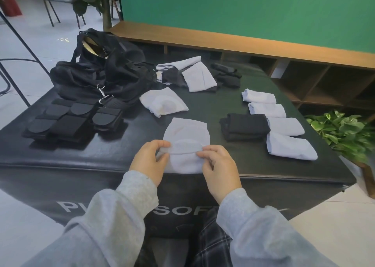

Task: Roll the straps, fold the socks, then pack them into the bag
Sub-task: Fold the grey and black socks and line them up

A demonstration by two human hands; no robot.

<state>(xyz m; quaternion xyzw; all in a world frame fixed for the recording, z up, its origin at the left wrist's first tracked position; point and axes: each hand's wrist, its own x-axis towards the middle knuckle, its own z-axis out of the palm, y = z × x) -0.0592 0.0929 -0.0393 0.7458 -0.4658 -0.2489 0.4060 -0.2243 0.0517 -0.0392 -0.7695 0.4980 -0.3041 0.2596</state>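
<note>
While your left hand (pixel 149 161) and right hand (pixel 218 170) pinch a white sock (pixel 185 140) at the box's (pixel 203 104) near edge, it runs lengthwise away from you; five folded socks (pixel 283 130), four white and one black, sit right.

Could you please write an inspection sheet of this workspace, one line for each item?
Surface: black padded block.
Job's things: rolled straps; open black bag; folded socks at right; unfolded sock heap at back.
Clutter: nothing seen.
Grippers: left hand and right hand pinch a light sock.
Cables: nothing seen.
Surroundings: green wall, wooden shelf, potted plant.
</note>
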